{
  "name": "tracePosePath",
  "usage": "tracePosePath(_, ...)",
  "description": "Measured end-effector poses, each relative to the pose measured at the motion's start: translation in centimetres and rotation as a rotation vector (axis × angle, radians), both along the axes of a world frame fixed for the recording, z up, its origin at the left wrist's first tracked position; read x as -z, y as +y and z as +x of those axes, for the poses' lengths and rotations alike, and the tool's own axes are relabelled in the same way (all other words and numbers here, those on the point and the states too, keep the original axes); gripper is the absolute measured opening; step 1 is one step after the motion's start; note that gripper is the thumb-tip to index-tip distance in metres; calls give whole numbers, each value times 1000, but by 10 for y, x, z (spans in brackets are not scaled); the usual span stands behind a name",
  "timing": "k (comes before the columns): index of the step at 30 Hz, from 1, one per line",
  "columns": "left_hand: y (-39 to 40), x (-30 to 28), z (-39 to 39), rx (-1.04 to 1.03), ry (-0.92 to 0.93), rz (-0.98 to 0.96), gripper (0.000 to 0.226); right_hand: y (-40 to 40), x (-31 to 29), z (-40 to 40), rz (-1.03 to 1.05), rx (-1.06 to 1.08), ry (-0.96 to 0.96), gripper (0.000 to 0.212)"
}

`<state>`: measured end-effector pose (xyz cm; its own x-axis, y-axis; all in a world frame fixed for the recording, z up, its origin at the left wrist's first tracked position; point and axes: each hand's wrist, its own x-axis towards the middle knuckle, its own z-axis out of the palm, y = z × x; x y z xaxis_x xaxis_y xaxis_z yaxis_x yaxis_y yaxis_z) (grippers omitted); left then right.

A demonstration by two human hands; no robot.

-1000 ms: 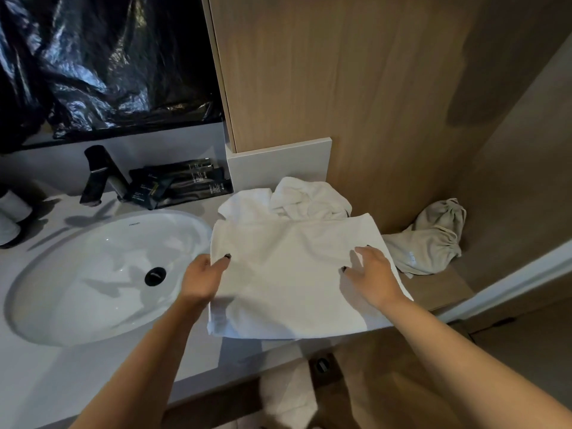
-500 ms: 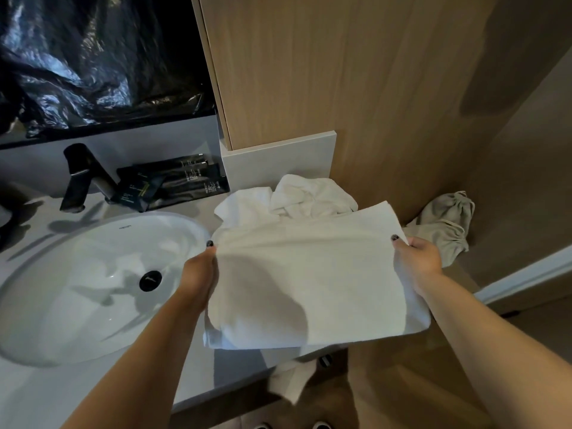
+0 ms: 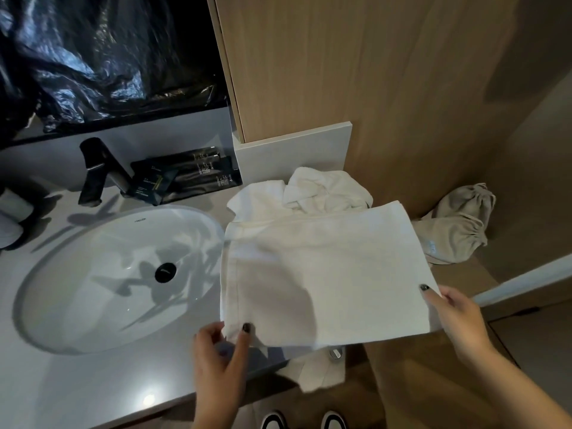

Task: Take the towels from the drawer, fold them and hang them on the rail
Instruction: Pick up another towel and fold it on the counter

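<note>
From up here the biggest thing I see is the wooden wall panel (image 3: 387, 88), with a black plastic sheet (image 3: 102, 57) covering the space above the basin. Below them runs the grey table (image 3: 77, 388), holding the white oval sink (image 3: 93, 274) with its dark faucet (image 3: 96, 171) and a set of dark toiletry packets (image 3: 185, 178) behind it. On the right part of the table lies the folded white towel (image 3: 325, 274), spread flat in a neat rectangle, its near edge hanging just over the table's front. Behind it, touching it, sits a crumpled white towel (image 3: 312, 190) not yet folded, and off to the right a beige drawstring bag (image 3: 458, 224) rests on a lower wooden ledge. My left hand (image 3: 219, 351) pinches the towel's near left corner between thumb and fingers; my right hand (image 3: 455, 317) grips the near right corner, thumb on top. I judge the folding step is in hand, with a further fold or a lift coming. Next I would raise both corners evenly, keeping the layers aligned so the fold doesn't slip, then carry it to the rail, which I cannot see from this view.
</note>
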<state>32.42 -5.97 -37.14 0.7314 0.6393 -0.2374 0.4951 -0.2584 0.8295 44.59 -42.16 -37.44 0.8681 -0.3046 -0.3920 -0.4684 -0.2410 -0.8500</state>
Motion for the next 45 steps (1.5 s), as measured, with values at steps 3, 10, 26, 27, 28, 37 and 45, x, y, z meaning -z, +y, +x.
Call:
tracePosePath(3, -3, 5, -5, 18, -41, 28, 29, 5, 9, -19, 80, 153, -61, 12)
tracePosePath(10, -4, -3, 11, 115, -115, 171, 11, 19, 24, -20, 99, 238, -94, 13)
tracePosePath(26, 32, -10, -7, -77, 101, -112, 11, 2, 23, -19, 0, 274, -95, 9)
tracePosePath(27, 30, -10, -11, -10, 101, -93, 13, -1, 22, -19, -16, 233, -79, 11)
tracePosePath(28, 24, -12, -13, 63, 104, -66, 16, -3, 21, -20, -40, 191, -64, 14)
tracePosePath(37, -20, -6, 8, 133, 213, 256, 48, -3, 11, -15, -124, 48, -11, 26)
tracePosePath(45, -22, 0, 26, 447, 167, 742, 54, 25, -4, -5, -662, -100, -110, 39)
